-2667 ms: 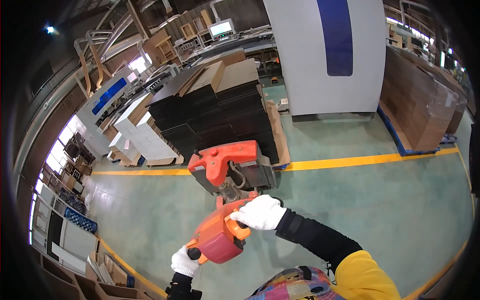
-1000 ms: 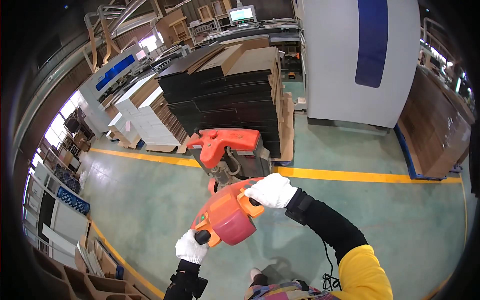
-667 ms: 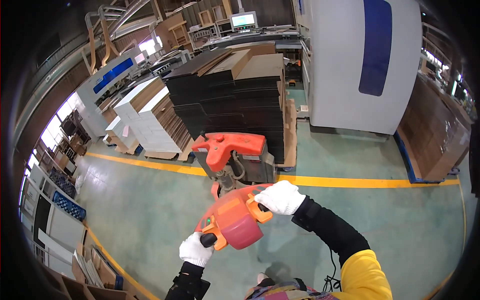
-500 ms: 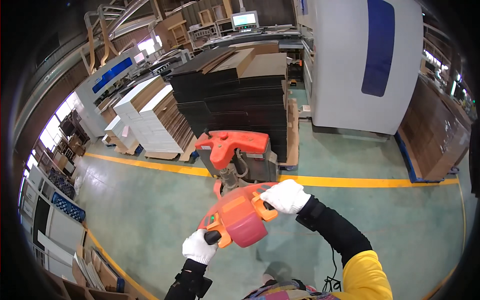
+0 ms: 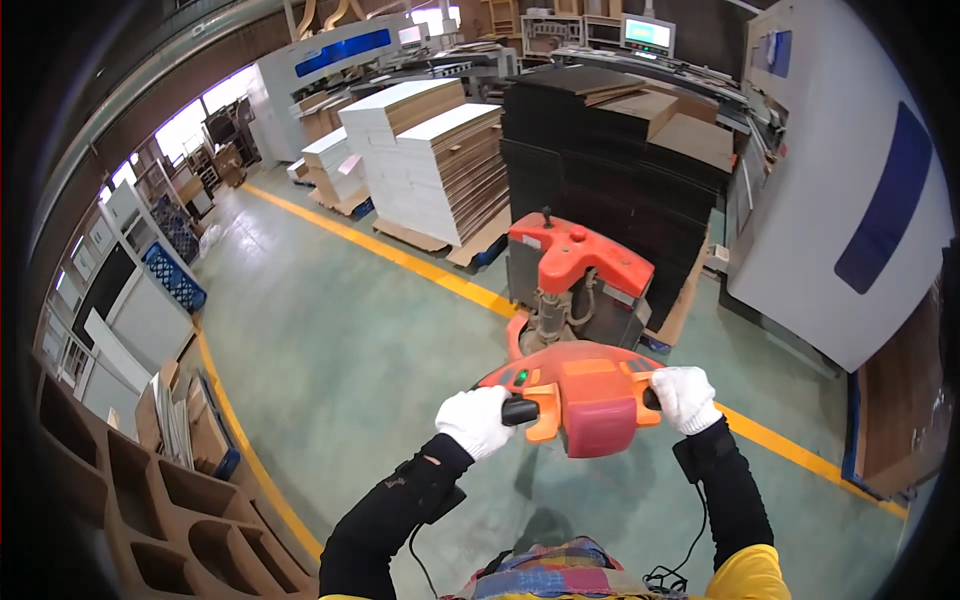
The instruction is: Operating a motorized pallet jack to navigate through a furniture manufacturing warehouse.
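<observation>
In front of me is an electric pallet truck [image 5: 575, 258] with a red top cover and a dark body. Its orange-red tiller handle [image 5: 585, 368] points toward me, a small green light glowing on it. My left hand [image 5: 476, 421], in a white glove, is wrapped round the black grip at the handle's left end. At the opposite end, my gloved right hand [image 5: 686, 399] closes round the other grip; its fingertips are partly hidden. Right behind the truck body rises a tall stack of black panels [image 5: 590, 175] on a pallet. Whether the forks are under it is hidden.
Left of the black stack stand white panels [image 5: 410, 165] on a pallet. A large white machine [image 5: 840, 220] and wrapped brown boards [image 5: 905, 430] are at right. A brown compartmented shelf [image 5: 150, 480] fills the near left. Yellow lines [image 5: 400, 258] cross the green floor.
My view has turned left, so the stacks and machine now appear further right. The handle has swung more level and to the right in view, with both hands still on it.
</observation>
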A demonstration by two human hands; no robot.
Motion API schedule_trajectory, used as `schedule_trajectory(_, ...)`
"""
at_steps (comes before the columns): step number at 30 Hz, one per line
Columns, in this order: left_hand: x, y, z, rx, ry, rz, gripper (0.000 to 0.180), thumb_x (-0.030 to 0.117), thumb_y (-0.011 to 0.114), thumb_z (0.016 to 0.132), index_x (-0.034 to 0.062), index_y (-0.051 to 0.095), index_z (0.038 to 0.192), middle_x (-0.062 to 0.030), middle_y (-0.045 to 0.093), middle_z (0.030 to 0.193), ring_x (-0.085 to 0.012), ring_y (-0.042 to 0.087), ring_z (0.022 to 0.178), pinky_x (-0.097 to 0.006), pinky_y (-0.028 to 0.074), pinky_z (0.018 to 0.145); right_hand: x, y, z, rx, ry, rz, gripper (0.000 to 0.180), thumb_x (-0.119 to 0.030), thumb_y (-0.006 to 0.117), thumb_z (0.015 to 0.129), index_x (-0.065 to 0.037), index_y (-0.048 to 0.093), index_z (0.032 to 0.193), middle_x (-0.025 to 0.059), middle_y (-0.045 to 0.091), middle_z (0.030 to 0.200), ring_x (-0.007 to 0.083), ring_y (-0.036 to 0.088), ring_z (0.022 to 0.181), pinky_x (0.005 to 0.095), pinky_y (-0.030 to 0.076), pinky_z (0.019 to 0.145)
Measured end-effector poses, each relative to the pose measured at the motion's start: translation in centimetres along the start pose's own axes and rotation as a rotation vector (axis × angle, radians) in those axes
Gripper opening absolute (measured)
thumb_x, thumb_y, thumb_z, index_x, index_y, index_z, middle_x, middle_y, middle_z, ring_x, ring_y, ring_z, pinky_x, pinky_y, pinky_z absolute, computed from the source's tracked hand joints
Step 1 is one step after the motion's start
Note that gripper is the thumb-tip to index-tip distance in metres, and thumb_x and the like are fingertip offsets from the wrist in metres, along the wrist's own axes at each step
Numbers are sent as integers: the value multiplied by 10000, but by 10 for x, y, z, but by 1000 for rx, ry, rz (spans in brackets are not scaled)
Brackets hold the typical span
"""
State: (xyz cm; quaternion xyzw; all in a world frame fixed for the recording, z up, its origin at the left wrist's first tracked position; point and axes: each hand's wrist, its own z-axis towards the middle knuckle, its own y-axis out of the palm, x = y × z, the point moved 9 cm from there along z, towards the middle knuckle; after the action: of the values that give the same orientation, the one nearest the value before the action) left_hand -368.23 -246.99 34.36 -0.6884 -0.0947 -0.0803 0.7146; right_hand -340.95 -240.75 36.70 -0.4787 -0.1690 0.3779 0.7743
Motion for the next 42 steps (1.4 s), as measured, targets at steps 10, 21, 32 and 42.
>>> schedule_trajectory(10,-29,-37,20,17,87,3,287,380,753,719,138,691,862,-111,701,821,-338,686,787,-435,554,704,-35,5,33,-14,64,-96,91,-242,618,789,-158,643,814,43,637,693,258,662,658,390,510,574)
schedule_trajectory(21,-126,-84,86,74,288,66,320,359,816,651,119,666,799,-99,677,754,-342,676,739,-433,552,677,-81,41,109,-40,320,109,359,-383,401,1016,-205,674,867,49,650,690,286,655,647,431,483,545)
schedule_trajectory(32,-228,-119,169,-123,423,108,258,330,745,696,171,692,891,-87,703,829,-323,683,813,-435,551,703,-143,77,205,-96,497,242,238,-314,495,966,-170,649,856,88,647,781,316,648,694,434,503,599)
schedule_trajectory(42,-334,-156,283,-161,697,61,299,443,677,806,153,666,877,-101,698,829,-344,679,813,-464,530,697,-223,128,324,45,451,98,299,-277,492,961,-35,666,983,175,688,879,373,669,772,445,546,717)
